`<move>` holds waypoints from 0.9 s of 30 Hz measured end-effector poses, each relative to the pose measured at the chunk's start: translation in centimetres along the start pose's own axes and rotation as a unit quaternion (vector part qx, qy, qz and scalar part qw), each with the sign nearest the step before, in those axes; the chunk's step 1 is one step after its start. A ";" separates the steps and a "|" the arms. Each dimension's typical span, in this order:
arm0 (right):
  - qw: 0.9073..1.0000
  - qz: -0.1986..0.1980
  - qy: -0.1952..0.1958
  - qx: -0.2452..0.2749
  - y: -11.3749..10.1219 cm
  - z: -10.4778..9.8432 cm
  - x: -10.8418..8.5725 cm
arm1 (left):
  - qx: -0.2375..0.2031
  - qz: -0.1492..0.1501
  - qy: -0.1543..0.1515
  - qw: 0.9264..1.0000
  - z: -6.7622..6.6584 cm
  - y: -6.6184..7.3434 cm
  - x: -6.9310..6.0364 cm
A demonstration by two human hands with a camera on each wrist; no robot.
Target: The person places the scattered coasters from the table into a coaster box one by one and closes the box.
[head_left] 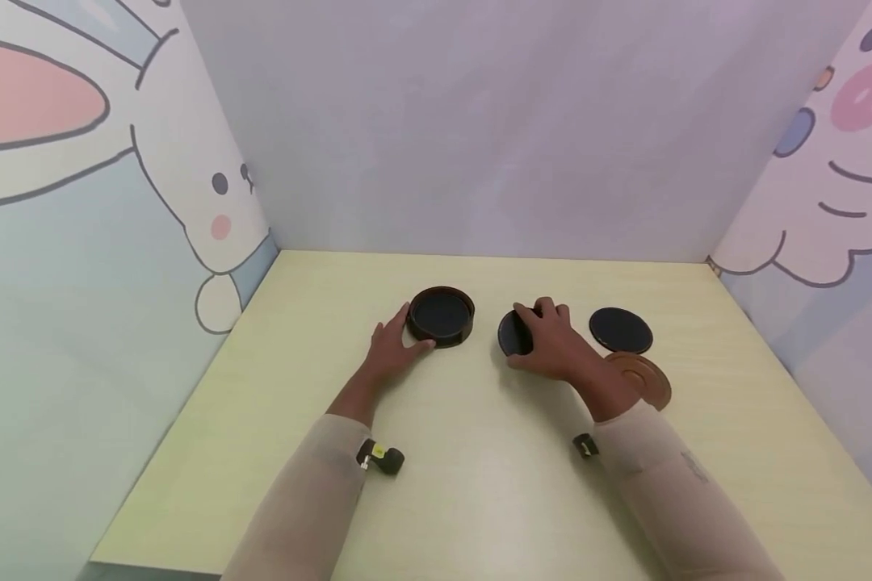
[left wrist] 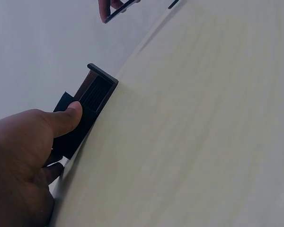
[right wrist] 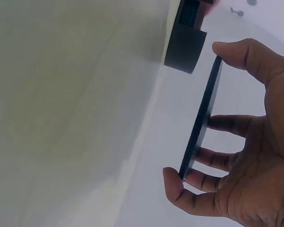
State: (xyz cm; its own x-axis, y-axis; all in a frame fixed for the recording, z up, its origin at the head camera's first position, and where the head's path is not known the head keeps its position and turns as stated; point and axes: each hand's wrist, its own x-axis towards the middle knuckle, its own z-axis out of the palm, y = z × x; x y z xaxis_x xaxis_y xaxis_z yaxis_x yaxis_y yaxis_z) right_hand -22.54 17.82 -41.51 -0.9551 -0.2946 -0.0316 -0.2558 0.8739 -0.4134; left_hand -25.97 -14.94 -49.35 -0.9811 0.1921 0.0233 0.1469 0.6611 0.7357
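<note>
A round dark coaster holder [head_left: 454, 340] with a black disc inside stands on the table, left of centre. My left hand [head_left: 391, 353] grips its side, thumb at the front and fingers around the back; in the left wrist view the thumb presses its dark wall [left wrist: 73, 130]. To the right, my right hand [head_left: 552, 345] holds a black round coaster [head_left: 511, 334] by its edge, tilted and raised over the table. The right wrist view shows this coaster [right wrist: 201, 118] edge-on, between the thumb and the little finger, with other fingers against its underside.
Another black coaster [head_left: 621, 330] lies flat at the right. A brown ringed disc [head_left: 647, 379] is just in front of it, partly hidden by my right forearm. Printed walls [head_left: 480, 145] enclose the pale table [head_left: 465, 484] at the back and sides.
</note>
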 end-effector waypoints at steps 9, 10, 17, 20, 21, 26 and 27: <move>0.999 0.036 0.015 -0.010 -2.8 0.8 1.5 | -0.003 -0.009 -0.001 1.000 0.1 -0.1 -0.1; 0.999 0.041 0.016 -0.014 -3.2 0.8 1.7 | -0.004 -0.009 0.000 1.000 0.1 0.0 -0.1; 0.997 0.051 0.021 -0.049 -5.0 1.3 3.5 | 0.000 -0.009 0.004 1.000 0.0 0.1 0.1; 0.997 0.044 0.015 -0.058 -5.6 1.4 4.3 | 0.003 -0.008 0.003 1.000 0.0 0.2 0.1; 0.997 0.041 0.013 -0.059 -5.8 1.4 4.5 | 0.004 -0.009 0.003 1.000 0.0 0.2 0.1; 0.998 0.025 0.010 -0.063 -7.0 1.1 5.8 | -0.002 -0.015 -0.001 1.000 0.1 0.1 -0.1; 0.998 0.022 0.009 -0.065 -7.2 1.1 6.2 | 0.000 -0.013 0.000 1.000 0.1 0.1 -0.1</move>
State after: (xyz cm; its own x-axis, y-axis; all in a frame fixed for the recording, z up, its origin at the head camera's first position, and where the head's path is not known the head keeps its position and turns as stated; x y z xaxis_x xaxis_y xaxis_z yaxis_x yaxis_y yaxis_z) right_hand -26.42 9.28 -39.75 -0.9681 -0.2490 -0.0294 -0.2301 0.9289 -0.2900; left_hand -25.90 -14.84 -49.32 -0.9846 0.1749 0.0028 0.1204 0.6661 0.7361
